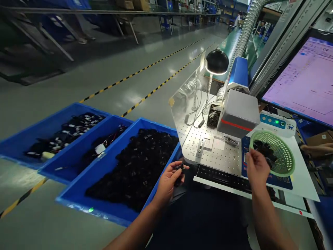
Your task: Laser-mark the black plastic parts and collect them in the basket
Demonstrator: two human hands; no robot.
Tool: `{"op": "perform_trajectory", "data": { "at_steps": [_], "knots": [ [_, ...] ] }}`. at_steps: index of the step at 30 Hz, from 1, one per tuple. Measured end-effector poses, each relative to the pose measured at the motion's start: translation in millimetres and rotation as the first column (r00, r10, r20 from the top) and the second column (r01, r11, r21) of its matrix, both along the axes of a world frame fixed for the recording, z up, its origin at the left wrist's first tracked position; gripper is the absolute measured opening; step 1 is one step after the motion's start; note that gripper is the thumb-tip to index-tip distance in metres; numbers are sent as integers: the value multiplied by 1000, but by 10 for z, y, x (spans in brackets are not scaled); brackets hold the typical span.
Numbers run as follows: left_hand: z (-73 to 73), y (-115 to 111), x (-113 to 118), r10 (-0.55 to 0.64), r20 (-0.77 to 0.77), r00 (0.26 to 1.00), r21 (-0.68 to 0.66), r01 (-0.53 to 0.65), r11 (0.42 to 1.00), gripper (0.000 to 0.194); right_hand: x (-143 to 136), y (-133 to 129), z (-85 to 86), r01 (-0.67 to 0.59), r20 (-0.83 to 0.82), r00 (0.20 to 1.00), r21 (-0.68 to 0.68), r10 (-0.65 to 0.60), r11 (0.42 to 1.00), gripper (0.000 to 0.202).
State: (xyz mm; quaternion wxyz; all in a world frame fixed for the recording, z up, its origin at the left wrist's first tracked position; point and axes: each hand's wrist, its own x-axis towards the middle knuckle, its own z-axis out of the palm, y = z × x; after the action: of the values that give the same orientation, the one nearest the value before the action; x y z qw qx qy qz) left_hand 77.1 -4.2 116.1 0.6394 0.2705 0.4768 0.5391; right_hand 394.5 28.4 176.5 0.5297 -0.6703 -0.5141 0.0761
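Between the fingers of my left hand (169,178) is a small black part (179,168), near the right side of a blue bin (104,215) full of black parts (140,163). My right hand (257,168) has its fingers drawn together at the left rim of a green basket (288,156); what they hold, if anything, is too small to make out. Black pieces (265,151) lie inside the basket. Left of it, a grey machine head (240,111) stands over a perforated metal plate (223,158) with small fixtures.
Two more blue bins (15,139) with wired parts stand at the left. A black lamp (217,62) rises behind the plate. The monitor (307,76) is at upper right, and a keyboard (218,176) lies below the plate's front edge. Another person's hand (317,150) shows at far right.
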Motion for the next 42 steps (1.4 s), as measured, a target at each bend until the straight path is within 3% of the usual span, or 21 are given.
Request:
{"op": "perform_trajectory", "data": {
  "at_steps": [2, 4, 8, 12, 22, 23, 25, 27, 29, 30, 32, 34, 35, 38, 42],
  "knots": [
    [20, -33, 61, -85, 116, 990, -5, 86, 996, 48, -355, -148, -64, -238, -14, 971, -88, 238, 967, 27],
    [31, -68, 104, -167, 183, 969, 13, 167, 986, 48, -696, -269, -101, -471, -67, 882, -142, 466, 871, 19],
    [101, -113, 140, -384, 250, 889, 55, 382, 922, 54, -1088, -377, -82, -708, -189, 706, -184, 683, 682, 19],
    [145, -124, 145, -524, 324, 788, 73, 531, 844, 55, -1113, -398, -50, -794, -292, 607, -218, 739, 567, 18],
    [106, -93, 199, -616, 414, 670, 101, 639, 763, 57, -1117, -376, -28, -835, -450, 550, -319, 704, 449, 5],
    [97, -79, 205, -606, 394, 691, 72, 634, 770, 57, -1115, -357, -27, -823, -414, 566, -337, 713, 457, 5],
    [35, -26, 190, -529, 290, 798, -40, 562, 826, 57, -1082, -261, -57, -756, -245, 642, -360, 726, 547, 4],
    [-101, 52, 109, -351, 68, 934, -159, 357, 920, 56, -1002, -72, -136, -630, -20, 746, -348, 666, 694, 4],
    [-305, 124, -56, -93, -237, 967, -166, 54, 985, 55, -885, 192, -251, -474, 144, 829, -334, 541, 815, 6],
    [-424, 145, -166, 35, -392, 919, -123, -90, 988, 54, -821, 334, -313, -402, 194, 855, -340, 482, 850, 6],
    [-673, 143, -406, 226, -634, 739, 11, -284, 959, 48, -700, 601, -427, -302, 260, 875, -366, 409, 880, 8],
    [-903, 80, -624, 248, -786, 566, 73, -314, 947, 41, -616, 809, -517, -263, 299, 871, -383, 388, 885, 10],
    [-996, 35, -707, 232, -826, 513, 84, -296, 951, 39, -593, 886, -551, -259, 314, 866, -385, 390, 886, 11],
    [-1147, -88, -829, 153, -881, 448, 56, -222, 973, 34, -595, 1034, -623, -261, 342, 853, -378, 396, 888, 11],
    [-1089, -93, -794, 41, -886, 462, -71, -223, 972, 34, -655, 1114, -669, -260, 326, 865, -360, 381, 896, 11]
  ]
}}
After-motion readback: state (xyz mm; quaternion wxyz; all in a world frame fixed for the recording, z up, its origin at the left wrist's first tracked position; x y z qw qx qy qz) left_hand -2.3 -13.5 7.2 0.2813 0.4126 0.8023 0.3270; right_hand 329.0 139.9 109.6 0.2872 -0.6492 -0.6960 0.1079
